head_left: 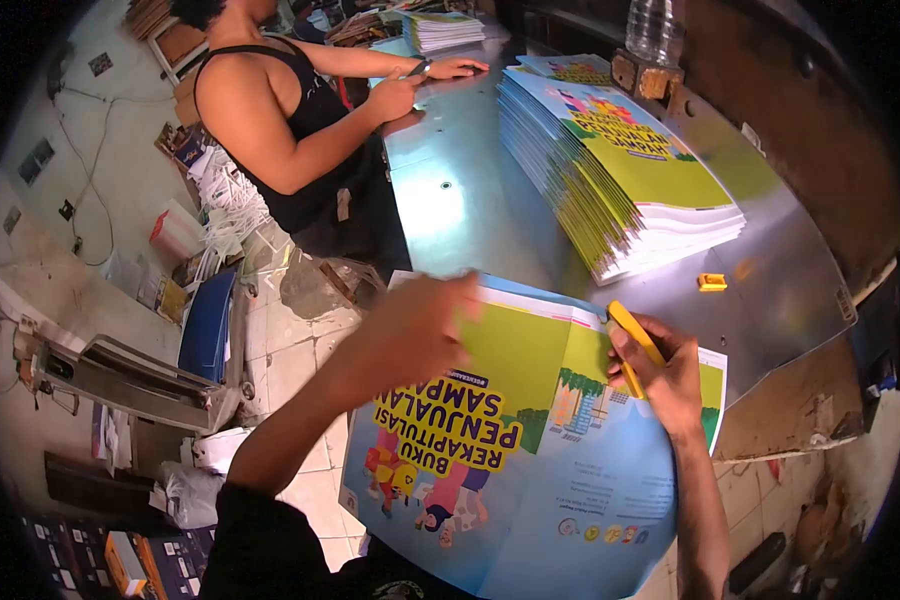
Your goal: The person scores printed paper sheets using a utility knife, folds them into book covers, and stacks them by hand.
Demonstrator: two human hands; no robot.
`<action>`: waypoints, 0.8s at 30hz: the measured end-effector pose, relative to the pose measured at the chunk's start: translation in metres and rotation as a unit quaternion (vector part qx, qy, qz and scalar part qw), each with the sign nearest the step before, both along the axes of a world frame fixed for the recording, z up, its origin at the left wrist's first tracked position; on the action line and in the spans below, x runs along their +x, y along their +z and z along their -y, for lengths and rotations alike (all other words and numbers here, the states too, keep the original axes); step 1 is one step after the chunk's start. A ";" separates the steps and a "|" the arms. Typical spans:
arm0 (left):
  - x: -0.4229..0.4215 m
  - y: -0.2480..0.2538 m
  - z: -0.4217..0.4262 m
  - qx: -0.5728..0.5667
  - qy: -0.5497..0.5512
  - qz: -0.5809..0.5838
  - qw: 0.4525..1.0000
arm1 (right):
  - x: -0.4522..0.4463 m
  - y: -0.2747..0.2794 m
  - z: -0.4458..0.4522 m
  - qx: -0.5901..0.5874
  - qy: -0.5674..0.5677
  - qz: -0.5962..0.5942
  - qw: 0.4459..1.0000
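A large printed cover sheet [530, 420], green and blue with purple and yellow lettering, lies opened out in front of me. It appears upside down, and white page edges show along its far side. My right hand [660, 370] is closed around what looks like a yellow stapler [637, 335], over the right part of the sheet near its far edge. My left hand [410, 325] is above the left part of the sheet, smeared by motion, so its fingers cannot be made out.
A tall stack of matching booklets [620, 140] stands on the metal table [450, 240]. A small yellow object [711, 283] lies near it. Behind are a plastic bottle [655, 30] and more stacked booklets [442, 32]. Another person [270, 120] stands at the table's left side.
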State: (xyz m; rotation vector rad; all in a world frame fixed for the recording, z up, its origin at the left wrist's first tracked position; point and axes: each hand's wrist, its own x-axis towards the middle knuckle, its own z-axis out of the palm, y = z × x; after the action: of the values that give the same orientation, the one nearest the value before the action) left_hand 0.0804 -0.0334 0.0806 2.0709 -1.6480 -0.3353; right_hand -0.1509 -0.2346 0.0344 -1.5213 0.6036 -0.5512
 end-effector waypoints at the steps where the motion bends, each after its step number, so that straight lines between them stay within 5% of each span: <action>1: 0.007 0.009 -0.017 -0.008 0.075 0.053 0.996 | 0.000 0.000 0.000 0.000 0.003 -0.003 1.000; 3: 0.021 0.016 -0.047 0.055 0.285 0.087 0.953 | 0.000 -0.001 -0.001 0.002 0.001 -0.001 1.000; 5: 0.045 -0.028 -0.095 -0.075 0.240 0.189 0.949 | 0.001 -0.001 -0.001 0.002 0.000 -0.003 1.000; 8: 0.033 -0.098 -0.144 -0.057 0.355 -0.078 0.930 | 0.003 0.001 -0.002 -0.008 -0.001 -0.009 1.000; 11: -0.007 -0.091 -0.155 0.078 0.437 -0.458 0.770 | 0.006 0.004 0.001 -0.007 0.001 -0.018 1.000; 12: -0.013 -0.093 -0.157 0.077 0.437 -0.461 0.768 | 0.006 0.005 0.004 0.000 0.012 -0.025 1.000; 14: -0.024 -0.095 -0.161 -0.019 0.272 -0.482 0.833 | 0.005 0.007 0.006 0.005 0.027 -0.036 0.999; 17: -0.028 -0.066 -0.143 -0.087 0.280 -0.520 0.802 | 0.005 0.017 0.003 -0.016 0.024 -0.023 0.999; 22: -0.022 -0.066 -0.127 -0.043 0.317 -0.410 0.854 | -0.018 0.043 -0.028 -0.082 -0.014 -0.001 0.997; 23: -0.023 -0.071 -0.126 -0.081 0.303 -0.311 0.897 | -0.030 0.043 -0.035 -0.111 -0.004 0.000 0.994; 24: -0.024 -0.075 -0.124 -0.104 0.300 -0.044 0.947 | -0.041 0.042 -0.040 -0.203 0.031 -0.028 0.978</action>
State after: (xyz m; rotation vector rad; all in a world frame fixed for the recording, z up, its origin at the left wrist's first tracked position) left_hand 0.0562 0.0906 0.0054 2.2267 -0.8874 -0.0404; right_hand -0.1918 -0.1948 0.0759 -1.9396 0.5030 -0.6113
